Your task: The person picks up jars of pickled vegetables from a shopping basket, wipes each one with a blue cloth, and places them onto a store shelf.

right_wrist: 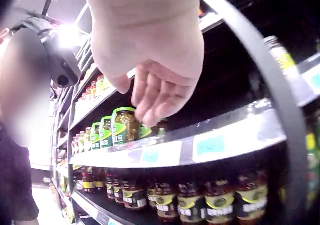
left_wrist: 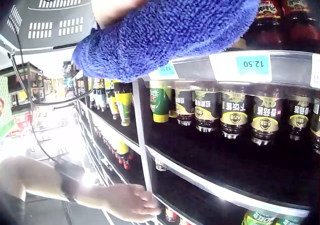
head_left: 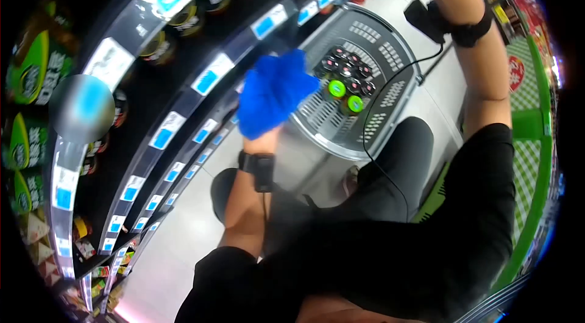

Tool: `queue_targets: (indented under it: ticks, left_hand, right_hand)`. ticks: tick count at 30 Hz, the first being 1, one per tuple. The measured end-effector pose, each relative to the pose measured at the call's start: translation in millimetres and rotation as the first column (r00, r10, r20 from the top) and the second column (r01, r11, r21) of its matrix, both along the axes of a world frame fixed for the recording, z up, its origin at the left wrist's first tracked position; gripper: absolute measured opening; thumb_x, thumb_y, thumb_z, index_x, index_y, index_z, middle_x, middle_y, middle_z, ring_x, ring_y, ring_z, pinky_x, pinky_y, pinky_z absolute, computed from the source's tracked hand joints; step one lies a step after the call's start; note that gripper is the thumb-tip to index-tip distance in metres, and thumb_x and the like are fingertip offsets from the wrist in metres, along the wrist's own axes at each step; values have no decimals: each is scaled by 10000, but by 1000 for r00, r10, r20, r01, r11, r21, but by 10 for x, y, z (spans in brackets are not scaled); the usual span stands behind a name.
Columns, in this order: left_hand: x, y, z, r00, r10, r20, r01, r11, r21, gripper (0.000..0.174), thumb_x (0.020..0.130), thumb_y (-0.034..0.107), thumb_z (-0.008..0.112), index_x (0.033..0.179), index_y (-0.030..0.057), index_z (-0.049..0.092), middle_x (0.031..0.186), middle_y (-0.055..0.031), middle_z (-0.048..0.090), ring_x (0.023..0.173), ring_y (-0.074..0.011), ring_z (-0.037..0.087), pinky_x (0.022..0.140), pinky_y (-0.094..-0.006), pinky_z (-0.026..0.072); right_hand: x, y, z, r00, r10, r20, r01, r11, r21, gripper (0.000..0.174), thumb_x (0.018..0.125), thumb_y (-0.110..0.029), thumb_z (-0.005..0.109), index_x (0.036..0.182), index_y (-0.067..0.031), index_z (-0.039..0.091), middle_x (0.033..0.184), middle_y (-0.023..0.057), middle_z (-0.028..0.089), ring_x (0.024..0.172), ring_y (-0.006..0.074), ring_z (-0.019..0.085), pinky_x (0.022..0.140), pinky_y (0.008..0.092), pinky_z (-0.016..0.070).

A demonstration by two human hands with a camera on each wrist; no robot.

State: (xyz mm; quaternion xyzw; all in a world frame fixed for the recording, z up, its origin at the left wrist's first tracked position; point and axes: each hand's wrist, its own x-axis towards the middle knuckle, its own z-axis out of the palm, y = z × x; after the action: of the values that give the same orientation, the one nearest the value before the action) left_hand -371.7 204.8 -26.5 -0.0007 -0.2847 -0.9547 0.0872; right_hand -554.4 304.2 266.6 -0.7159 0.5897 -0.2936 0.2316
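Observation:
A blue cloth (head_left: 274, 94) covers most of my left hand in the head view. In the left wrist view the bare part of the left hand (left_wrist: 122, 0) shows above the fuzzy cloth, its fingers hidden behind it, close to a shelf edge. My right hand (right_wrist: 150, 60) hangs with loosely bent, bare fingers in front of a shelf. Its fingertips overlap the area beside a green-lidded jar (right_wrist: 125, 125) of pickles. Seen from the left wrist, the right hand (left_wrist: 130, 202) reaches toward the lower shelves with fingers nearly straight.
A grey basket (head_left: 390, 33) on the floor holds several dark-lidded jars (head_left: 347, 70) and two green-lidded ones. Shelves with price tags (head_left: 213, 76) curve along the left. Dark jars (right_wrist: 220, 202) line the shelf below. A green checked cart or stand (head_left: 527, 164) is at the right.

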Motion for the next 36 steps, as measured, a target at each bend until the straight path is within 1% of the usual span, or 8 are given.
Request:
queue_targets:
  ticks: [6, 8, 13, 17, 21, 25, 31, 36]
  left_hand:
    - [-16, -57, -318, 996, 40, 82, -34, 996, -78, 481, 1020, 362, 502, 1360, 22, 478, 1294, -140, 578, 1095, -244, 615, 992, -365, 494]
    - [56, -62, -533, 995, 18, 99, -17, 1000, -12, 538, 1034, 406, 457, 1415, 26, 441, 1359, -147, 554, 1182, -254, 578, 1029, -364, 473]
    - [292, 88, -738, 994, 19, 112, -61, 922, 383, 450, 1055, 279, 458, 1447, 68, 399, 1409, -116, 494, 1267, -240, 504, 1061, -377, 444]
    - [436, 189, -651, 896, 377, 236, -221, 837, -500, 581, 914, 150, 682, 1424, 48, 421, 1354, -112, 555, 1204, -233, 560, 991, -353, 492]
    - [435, 89, -821, 870, 487, 82, -147, 415, -898, 674, 861, 118, 747, 1437, 45, 404, 1364, -122, 563, 1211, -259, 571, 995, -369, 495]
    - [390, 55, -915, 894, 394, 212, -134, 687, -714, 689, 867, 172, 750, 1450, 59, 400, 1384, -128, 559, 1237, -278, 562, 996, -381, 492]
    - [-53, 186, -663, 922, 343, 180, -231, 859, -457, 723, 773, 273, 837, 1359, 50, 476, 1250, -107, 599, 1128, -246, 598, 914, -363, 513]
    - [-300, 513, 221, 955, 190, -229, -256, 132, -958, 746, 691, 331, 904, 1268, 34, 537, 1115, -82, 624, 1021, -210, 622, 846, -346, 521]
  right_hand:
    - [-641, 1004, -2484, 911, -411, -9, 257, 552, 793, 446, 861, -414, 614, 1151, -78, 663, 964, 72, 712, 907, 199, 690, 704, 339, 568]
    - [-832, 1238, -3880, 883, -77, -463, 381, 693, 612, 425, 765, -333, 730, 1100, -88, 639, 1008, 110, 698, 877, 272, 701, 713, 373, 568]
    - [-475, 1411, -5079, 696, 305, -650, 353, 643, 679, 602, 675, -317, 816, 1208, -137, 601, 1161, 99, 633, 1049, 311, 650, 793, 426, 546]
    - [-407, 1502, -6200, 557, -25, -830, 579, 728, 366, 206, 890, -158, 604, 1041, -150, 744, 1117, 84, 701, 1054, 328, 674, 780, 448, 561]
    - [-435, 1321, -5947, 653, 161, -740, 571, 538, 621, 402, 827, -269, 687, 1191, -104, 650, 1040, 104, 721, 967, 315, 702, 766, 405, 557]
    - [-417, 1324, -4671, 779, -180, -601, 566, 613, 550, 752, 571, -330, 882, 1197, -50, 574, 1010, 182, 709, 964, 359, 694, 795, 439, 564]
    - [-93, 1431, -2415, 816, -410, -407, 511, 841, 179, 650, 582, -193, 830, 1160, -43, 573, 1140, 108, 542, 992, 317, 634, 807, 388, 553]
    - [334, 1362, -1805, 809, -449, -380, 483, 876, -7, 774, 548, -155, 861, 1259, -77, 565, 1209, 112, 569, 1020, 318, 638, 848, 381, 551]
